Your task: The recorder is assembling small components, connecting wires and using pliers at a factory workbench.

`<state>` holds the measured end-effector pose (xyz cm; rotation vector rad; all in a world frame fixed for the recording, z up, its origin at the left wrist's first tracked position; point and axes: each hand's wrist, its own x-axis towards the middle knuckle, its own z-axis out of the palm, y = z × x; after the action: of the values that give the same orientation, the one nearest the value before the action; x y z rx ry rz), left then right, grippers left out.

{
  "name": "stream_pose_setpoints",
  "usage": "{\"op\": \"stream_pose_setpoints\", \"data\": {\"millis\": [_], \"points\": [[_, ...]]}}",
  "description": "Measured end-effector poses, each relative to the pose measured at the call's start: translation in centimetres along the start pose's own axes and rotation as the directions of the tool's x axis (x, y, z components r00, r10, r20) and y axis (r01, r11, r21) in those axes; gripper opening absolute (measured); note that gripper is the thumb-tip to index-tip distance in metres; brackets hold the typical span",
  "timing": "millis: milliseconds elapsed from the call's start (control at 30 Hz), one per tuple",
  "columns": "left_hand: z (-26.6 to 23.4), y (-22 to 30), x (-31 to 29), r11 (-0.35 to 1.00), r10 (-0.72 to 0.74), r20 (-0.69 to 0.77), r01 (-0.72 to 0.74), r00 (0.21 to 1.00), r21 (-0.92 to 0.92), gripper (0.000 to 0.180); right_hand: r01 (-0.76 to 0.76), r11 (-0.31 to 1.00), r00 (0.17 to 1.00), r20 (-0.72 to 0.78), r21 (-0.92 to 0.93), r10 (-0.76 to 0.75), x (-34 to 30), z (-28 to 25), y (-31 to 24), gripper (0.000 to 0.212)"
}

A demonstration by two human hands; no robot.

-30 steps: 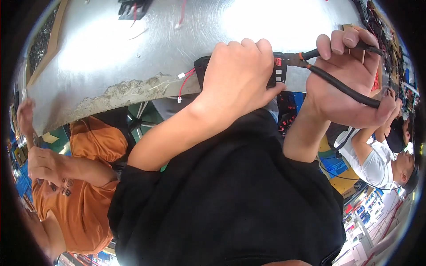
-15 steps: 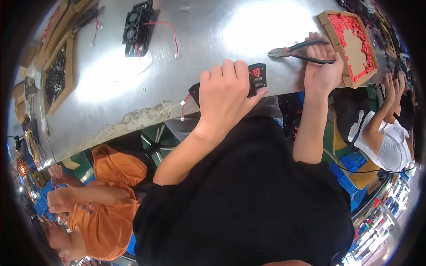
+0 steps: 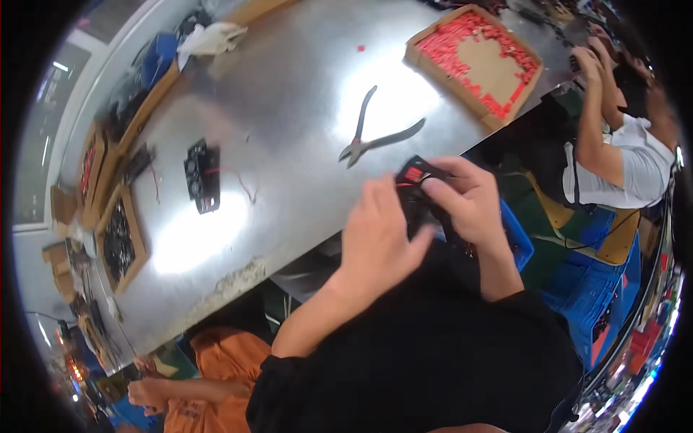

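Observation:
My right hand (image 3: 473, 198) grips a black plastic module (image 3: 413, 177) with a red patch and red wire on its face; the thumb presses on top and the fingers lie behind. Close against the module's left side is my left hand (image 3: 375, 234), blurred, its fingers stretched up and its thumb apart from them. What lies between the hands is partly hidden. Just beyond, diagonal cutters (image 3: 359, 146) with dark handles spread wide rest on the metal table (image 3: 303, 94). A black twin-fan unit (image 3: 201, 177) with a thin red lead lies farther left.
Small red parts fill a cardboard tray (image 3: 473, 108) at the back right. Another cardboard tray (image 3: 119, 242) at the left holds dark parts. One person in orange (image 3: 227, 361) sits at the lower left, another in white (image 3: 628, 159) at the right. Blue crates (image 3: 577, 289) stand beside me.
The cutters have left my right hand and now lie on the table. That hand has moved over to the module, which the left hand was holding. The view has swung round.

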<state>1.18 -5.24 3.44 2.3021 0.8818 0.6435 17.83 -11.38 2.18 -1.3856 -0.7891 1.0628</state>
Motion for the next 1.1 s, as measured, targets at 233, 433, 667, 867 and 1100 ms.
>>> {"op": "stream_pose_setpoints", "data": {"millis": [233,433,667,867,1100], "points": [[0.8,-0.5,0.1,0.986,0.140,-0.122,-0.150,0.983,-0.072,0.050,-0.098,0.907,0.915,-0.395,-0.409,-0.080,-3.5,-15.8,1.2,0.036],[-7.3,-11.1,1.0,0.835,-0.150,-0.743,0.486,0.652,0.257,0.054,-0.425,0.290,0.847,-0.490,-0.857,-0.207,-5.0,-21.5,8.7,0.043],[-13.9,-20.0,1.8,0.524,-0.438,-0.754,0.821,0.489,0.227,0.093,0.206,0.516,0.948,0.038,-0.832,-0.317,0.6,-8.7,4.9,0.025],[-13.6,-21.2,3.6,0.470,-0.636,-0.504,0.811,0.585,0.348,0.087,0.597,0.347,0.747,0.343,-0.724,-0.569,1.8,-3.1,2.3,0.010],[-13.6,-15.2,-1.0,0.805,-0.582,-0.364,0.578,0.727,-0.134,0.052,0.492,0.401,0.740,0.128,-0.773,-0.660,4.5,-2.9,0.1,0.009]]}}
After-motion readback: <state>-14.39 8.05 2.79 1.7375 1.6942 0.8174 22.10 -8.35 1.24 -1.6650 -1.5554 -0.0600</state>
